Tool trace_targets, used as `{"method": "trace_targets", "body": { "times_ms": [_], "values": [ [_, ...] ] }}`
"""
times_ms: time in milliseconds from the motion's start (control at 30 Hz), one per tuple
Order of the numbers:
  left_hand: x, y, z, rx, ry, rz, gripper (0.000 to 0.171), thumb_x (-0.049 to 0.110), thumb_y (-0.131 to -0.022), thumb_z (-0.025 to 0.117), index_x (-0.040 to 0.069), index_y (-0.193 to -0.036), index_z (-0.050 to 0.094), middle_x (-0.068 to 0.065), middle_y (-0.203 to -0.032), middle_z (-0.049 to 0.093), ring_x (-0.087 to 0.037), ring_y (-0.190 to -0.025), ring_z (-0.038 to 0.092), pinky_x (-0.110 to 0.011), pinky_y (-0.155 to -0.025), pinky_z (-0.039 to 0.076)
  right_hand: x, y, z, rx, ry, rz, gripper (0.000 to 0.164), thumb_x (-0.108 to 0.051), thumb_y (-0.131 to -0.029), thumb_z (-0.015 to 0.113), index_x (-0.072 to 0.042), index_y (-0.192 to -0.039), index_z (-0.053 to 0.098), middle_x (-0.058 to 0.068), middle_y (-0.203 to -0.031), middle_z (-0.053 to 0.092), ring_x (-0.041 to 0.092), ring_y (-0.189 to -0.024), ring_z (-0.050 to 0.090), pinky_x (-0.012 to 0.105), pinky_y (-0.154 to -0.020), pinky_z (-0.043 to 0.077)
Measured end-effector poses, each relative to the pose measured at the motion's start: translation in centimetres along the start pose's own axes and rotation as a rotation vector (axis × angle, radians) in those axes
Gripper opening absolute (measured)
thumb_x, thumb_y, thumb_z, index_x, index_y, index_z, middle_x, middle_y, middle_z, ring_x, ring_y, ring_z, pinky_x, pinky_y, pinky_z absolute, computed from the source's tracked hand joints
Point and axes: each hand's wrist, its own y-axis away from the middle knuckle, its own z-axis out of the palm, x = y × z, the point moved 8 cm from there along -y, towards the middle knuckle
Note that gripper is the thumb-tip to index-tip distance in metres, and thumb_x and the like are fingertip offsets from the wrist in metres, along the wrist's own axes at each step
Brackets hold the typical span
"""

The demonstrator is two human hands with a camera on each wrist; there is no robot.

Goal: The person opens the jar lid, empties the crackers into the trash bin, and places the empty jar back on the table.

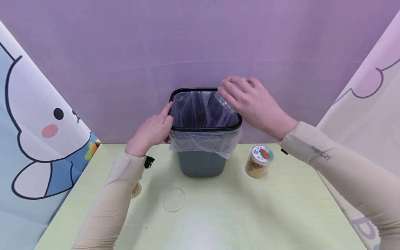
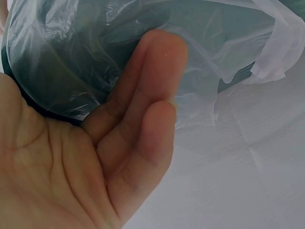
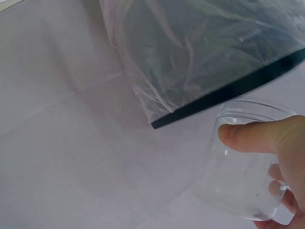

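My right hand (image 1: pixel 250 100) holds a clear plastic jar (image 3: pixel 233 181), tilted over the right side of the bin's rim with its mouth towards the opening. No contents show in the jar in the right wrist view. The grey bin (image 1: pixel 201 165) stands upright with a black rim and a see-through bin bag (image 1: pixel 203 140) folded over it. At the bin's left side is my left hand (image 1: pixel 153 130), its index finger reaching to the rim. In the left wrist view its other fingers (image 2: pixel 159 71) bend loosely beside the bag, with nothing between them and the palm.
A lidded jar (image 1: pixel 259 161) with brown contents and a tomato picture on its lid stands right of the bin. On the table (image 1: pixel 218 211) lies a thin, round, clear lid or ring (image 1: pixel 174 200). Another small container (image 1: pixel 136 190) is mostly hidden by my left forearm. Purple cloth hangs behind.
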Motion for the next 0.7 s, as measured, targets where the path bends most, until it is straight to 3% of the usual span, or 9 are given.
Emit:
{"method": "trace_targets", "body": {
  "times_ms": [433,533,700],
  "values": [
    [-0.1,-0.2,0.2,-0.006,0.004,-0.006,0.062,0.035,-0.103,0.018,0.029,-0.161,-0.003,-0.007,-0.067,0.065,-0.028,-0.057,0.057,-0.047,-0.089,0.043,1.2,0.5,-0.8,0.041,-0.048,0.063,0.049,0.008,-0.09,0.057,0.0,-0.138,0.055,0.02,-0.138,0.056,0.037,-0.127,0.048,0.055,-0.084,0.048],
    [0.0,-0.2,0.3,-0.003,0.008,-0.003,0.062,0.035,-0.103,0.018,0.028,-0.161,-0.003,-0.007,-0.066,0.065,-0.028,-0.057,0.058,-0.047,-0.089,0.043,1.7,1.3,-0.8,0.058,-0.073,0.109,0.055,0.006,-0.083,0.062,0.0,-0.137,0.056,0.02,-0.137,0.057,0.038,-0.125,0.05,0.055,-0.081,0.05],
    [0.0,-0.3,0.2,0.008,0.01,0.003,0.062,0.035,-0.103,0.018,0.028,-0.161,-0.002,-0.007,-0.066,0.064,-0.028,-0.057,0.058,-0.046,-0.088,0.044,2.7,3.0,-0.4,0.047,-0.136,0.216,0.081,-0.002,-0.066,0.086,0.0,-0.14,0.053,0.02,-0.139,0.055,0.041,-0.124,0.05,0.057,-0.087,0.05]
  ]
}}
